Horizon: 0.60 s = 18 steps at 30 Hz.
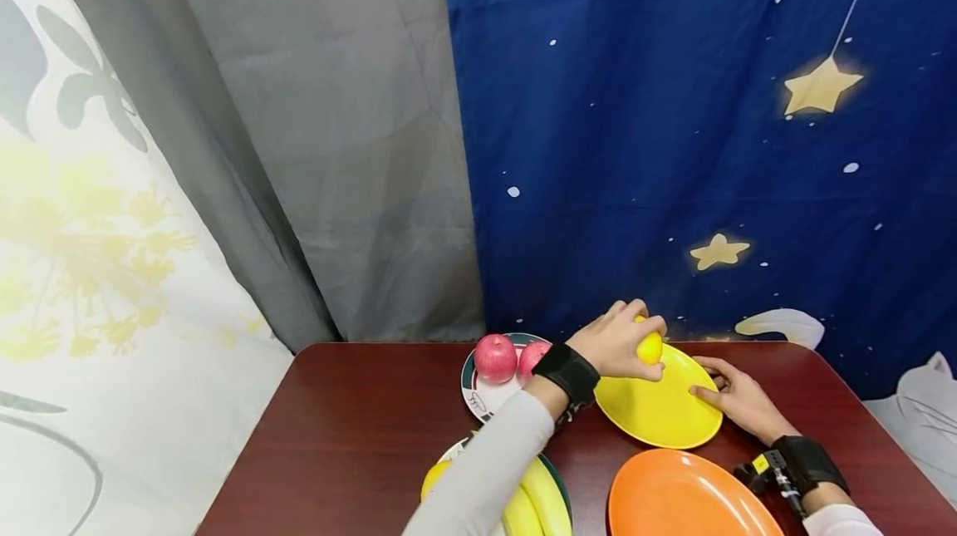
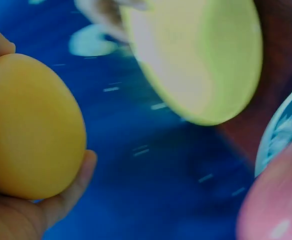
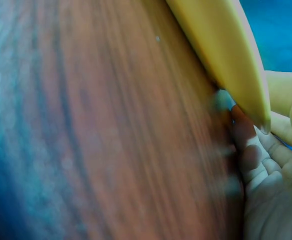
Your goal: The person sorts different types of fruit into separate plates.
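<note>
My left hand (image 1: 615,341) grips a smooth, yellow, egg-shaped fruit (image 1: 650,346) above the far left part of a yellow plate (image 1: 660,415). In the left wrist view, the fruit (image 2: 33,127) sits between the thumb and a finger, clear of the plate. At the plate's right side, my right hand (image 1: 742,400) pinches the rim, thumb on the upper side. The right wrist view has the plate's edge (image 3: 231,55) between thumb and fingers, with fingertips beneath it.
Left of the yellow plate, a white plate with a dark green rim (image 1: 469,390) bears two pinkish-red round fruits (image 1: 496,358). Nearer, bananas (image 1: 544,496) and a yellow fruit (image 1: 432,478) lie on another plate, partly behind the left sleeve. An orange plate (image 1: 684,499) stands in front.
</note>
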Tool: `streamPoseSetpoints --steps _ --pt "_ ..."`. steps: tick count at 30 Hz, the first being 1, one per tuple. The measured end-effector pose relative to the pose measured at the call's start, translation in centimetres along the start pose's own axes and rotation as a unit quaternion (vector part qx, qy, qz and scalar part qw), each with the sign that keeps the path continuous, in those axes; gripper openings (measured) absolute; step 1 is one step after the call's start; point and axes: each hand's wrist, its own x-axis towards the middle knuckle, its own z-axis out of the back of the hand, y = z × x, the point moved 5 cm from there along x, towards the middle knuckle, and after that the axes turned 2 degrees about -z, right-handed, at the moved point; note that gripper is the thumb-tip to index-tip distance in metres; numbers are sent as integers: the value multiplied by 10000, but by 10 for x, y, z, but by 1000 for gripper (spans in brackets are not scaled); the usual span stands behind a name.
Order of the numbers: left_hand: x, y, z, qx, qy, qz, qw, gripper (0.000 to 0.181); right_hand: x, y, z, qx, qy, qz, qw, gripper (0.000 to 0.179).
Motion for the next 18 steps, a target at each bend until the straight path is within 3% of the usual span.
streamPoseSetpoints --steps 3,5,8,12,18 --pt "11 0 -33 207 288 417 9985 53 0 -2 2 -40 15 -36 10000 65" --pt "10 0 -52 283 431 623 9967 55 -1 -2 1 -46 8 -39 10000 65" --pt "6 -2 -71 419 515 689 9954 54 -1 0 0 22 -38 0 10000 64" --pt "3 -2 -83 600 478 633 9950 54 -1 1 1 78 -67 89 9999 64" --pt "1 -4 -86 602 446 618 9953 56 -1 -2 1 47 -83 26 10000 63"
